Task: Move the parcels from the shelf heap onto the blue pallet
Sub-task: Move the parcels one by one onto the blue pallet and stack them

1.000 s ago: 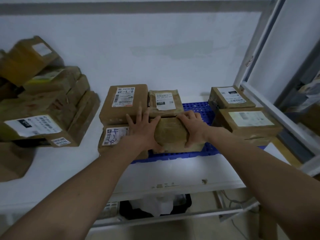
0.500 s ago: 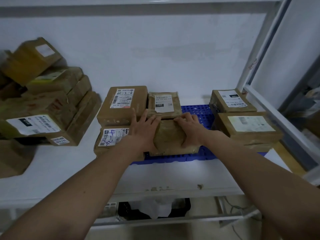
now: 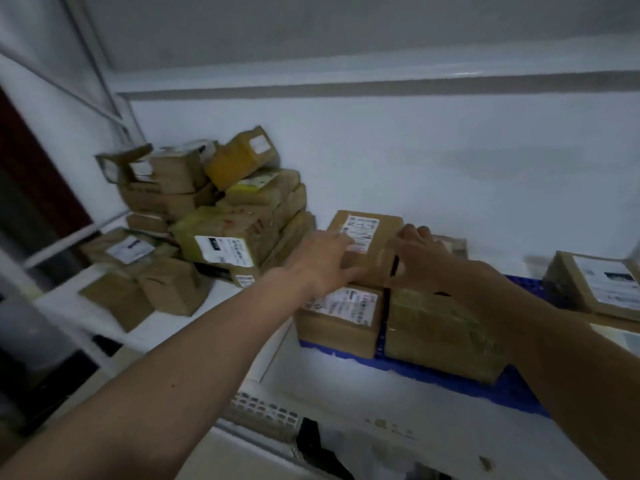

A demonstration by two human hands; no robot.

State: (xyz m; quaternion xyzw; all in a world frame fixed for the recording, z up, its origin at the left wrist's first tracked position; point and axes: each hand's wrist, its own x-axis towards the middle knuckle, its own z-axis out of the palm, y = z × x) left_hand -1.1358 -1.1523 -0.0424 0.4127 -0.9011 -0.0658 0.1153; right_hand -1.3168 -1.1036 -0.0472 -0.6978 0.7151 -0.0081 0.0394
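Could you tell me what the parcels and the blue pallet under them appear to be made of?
The parcels look like brown corrugated cardboard, matte, with white paper labels and glossy tape on some. The blue pallet looks like moulded plastic: uniform saturated colour and a gridded edge, though blur leaves that uncertain.

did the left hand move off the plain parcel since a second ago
Yes. The left hand has left the plain parcel at the pallet's front and now lies further back and left, over the labelled parcel behind it.
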